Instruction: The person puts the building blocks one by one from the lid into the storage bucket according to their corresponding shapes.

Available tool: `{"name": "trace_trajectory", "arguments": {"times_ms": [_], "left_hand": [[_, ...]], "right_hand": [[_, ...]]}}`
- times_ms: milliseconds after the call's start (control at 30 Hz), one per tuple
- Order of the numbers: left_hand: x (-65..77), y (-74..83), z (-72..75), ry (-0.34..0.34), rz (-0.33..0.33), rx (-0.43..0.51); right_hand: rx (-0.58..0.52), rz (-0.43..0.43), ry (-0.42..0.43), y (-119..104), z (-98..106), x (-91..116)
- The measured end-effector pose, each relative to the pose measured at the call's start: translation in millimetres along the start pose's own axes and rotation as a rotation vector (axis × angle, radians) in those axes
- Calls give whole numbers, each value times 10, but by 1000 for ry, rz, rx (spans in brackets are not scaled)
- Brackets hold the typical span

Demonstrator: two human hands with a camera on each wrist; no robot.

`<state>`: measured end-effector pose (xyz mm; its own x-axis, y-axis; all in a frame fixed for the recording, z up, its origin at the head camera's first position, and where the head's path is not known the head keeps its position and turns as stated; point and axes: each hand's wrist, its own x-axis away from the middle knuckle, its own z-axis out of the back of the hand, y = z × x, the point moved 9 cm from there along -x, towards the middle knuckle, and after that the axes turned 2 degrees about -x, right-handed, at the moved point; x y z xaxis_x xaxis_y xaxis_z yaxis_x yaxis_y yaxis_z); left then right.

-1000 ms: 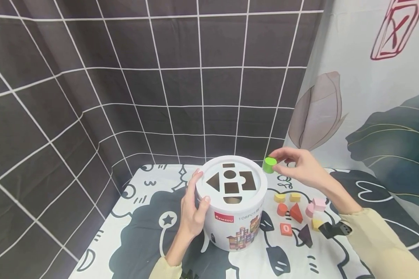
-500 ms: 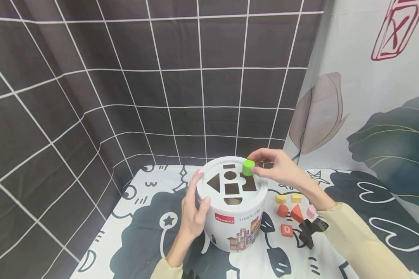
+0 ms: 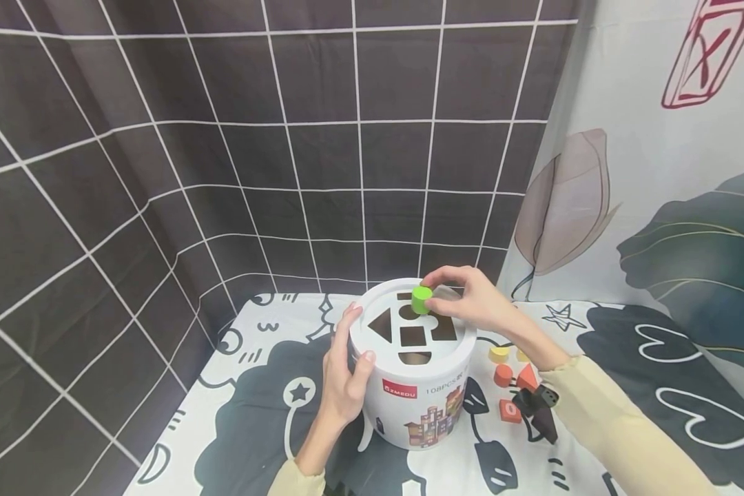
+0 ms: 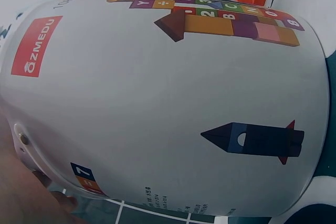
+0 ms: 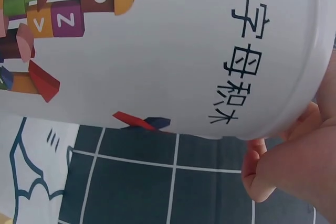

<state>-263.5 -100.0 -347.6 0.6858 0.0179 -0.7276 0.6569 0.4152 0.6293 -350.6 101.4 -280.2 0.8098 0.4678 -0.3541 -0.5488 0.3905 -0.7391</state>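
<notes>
A white printed bucket (image 3: 390, 420) stands upright on the cloth, also filling both wrist views. Its white lid (image 3: 372, 350) has several cut-out holes, among them a triangle, a square and a circle. My left hand (image 3: 345, 379) holds the bucket's left side, fingers along the lid's edge and thumb at the front. Between thumb and fingers, my right hand (image 3: 474, 297) pinches a green cylinder block (image 3: 421, 300) over the lid, partly covering the round hole. Whether the block touches the lid I cannot tell. In the right wrist view, the right fingertips are hidden behind the lid's rim.
Loose blocks lie right of the bucket: a yellow one (image 3: 499, 354), a red round one (image 3: 503, 375), a red triangle (image 3: 528, 377), a red block marked 0 (image 3: 510, 411) and a dark one (image 3: 543, 425). My right sleeve hangs over that area. A dark grid curtain (image 3: 310, 158) rises behind.
My right hand has carried the green cylinder block leftward, from beside the bucket to over the lid near the round hole. The left hand and the bucket have stayed in place.
</notes>
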Motion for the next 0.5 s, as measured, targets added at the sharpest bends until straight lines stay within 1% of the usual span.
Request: {"name": "trace_trajectory", "arguments": {"times_ms": [267,500], "left_hand": [[-8,11,-12,2,-13,-5],[8,-10,-12,-1,15,-10]], "right_hand": [[-2,16,2,-3,-53,-33],[6,39,-4,-25,-87,-51]]}}
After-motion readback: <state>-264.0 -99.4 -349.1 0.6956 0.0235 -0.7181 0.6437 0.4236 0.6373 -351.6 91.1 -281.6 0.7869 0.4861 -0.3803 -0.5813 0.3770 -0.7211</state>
